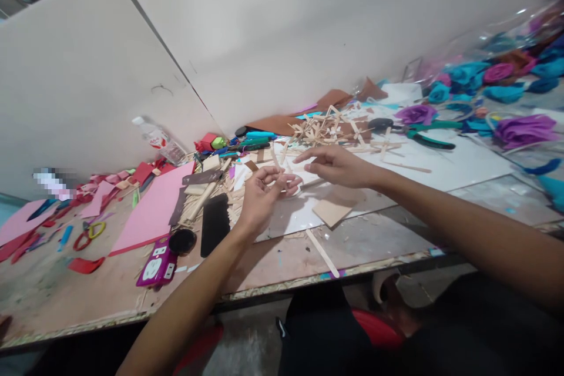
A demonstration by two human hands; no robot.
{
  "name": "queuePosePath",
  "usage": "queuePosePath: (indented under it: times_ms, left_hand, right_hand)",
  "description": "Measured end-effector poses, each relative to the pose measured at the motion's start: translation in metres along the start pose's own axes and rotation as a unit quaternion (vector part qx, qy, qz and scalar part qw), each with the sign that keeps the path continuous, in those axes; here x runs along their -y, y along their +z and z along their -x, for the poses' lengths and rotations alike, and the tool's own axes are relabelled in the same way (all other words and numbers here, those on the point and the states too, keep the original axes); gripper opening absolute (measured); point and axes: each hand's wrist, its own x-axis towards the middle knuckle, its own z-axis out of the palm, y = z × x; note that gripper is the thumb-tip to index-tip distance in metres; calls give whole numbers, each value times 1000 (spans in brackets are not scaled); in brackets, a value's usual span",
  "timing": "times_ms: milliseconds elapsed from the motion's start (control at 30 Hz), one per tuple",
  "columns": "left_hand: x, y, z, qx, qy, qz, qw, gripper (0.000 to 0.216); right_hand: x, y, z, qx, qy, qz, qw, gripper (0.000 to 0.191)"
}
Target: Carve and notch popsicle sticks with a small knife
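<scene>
The left hand [263, 192] curls its fingers inward, whether gripping anything I cannot tell; the right hand [338, 165] hovers slack and spread just beside it; the heap of wooden sticks [324, 126] lies just beyond both.

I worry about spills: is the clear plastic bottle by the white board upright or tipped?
Tipped. The clear plastic bottle lies on its side beside the white board, its cap end pointing left.

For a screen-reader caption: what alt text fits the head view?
A left hand, fingers curled, and a right hand, fingers spread, are held close above a cluttered craft table. Wooden sticks, pink paper, a black phone and purple flowers lie nearby.
</scene>
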Motion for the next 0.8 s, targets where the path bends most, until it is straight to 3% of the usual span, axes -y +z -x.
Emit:
queuePosePath:
  times_ms: [267,433,567,800]
  left_hand:
    - [1,2,3,32,-26,16,999,49]
    - [4,4,6,52,-28,13,998,43]
    - [5,5,6,53,-37,9,998,41]
    - [6,7,6,50,-50,-20,997,38]
  right_hand:
    - [-33,1,-2,-105,0,109,988,12]
    - [-24,7,-3,-157,-34,115,980,22]
    - [-9,10,-2,-149,-53,93,983,29]
    - [0,19,2,-95,-37,42,994,20]
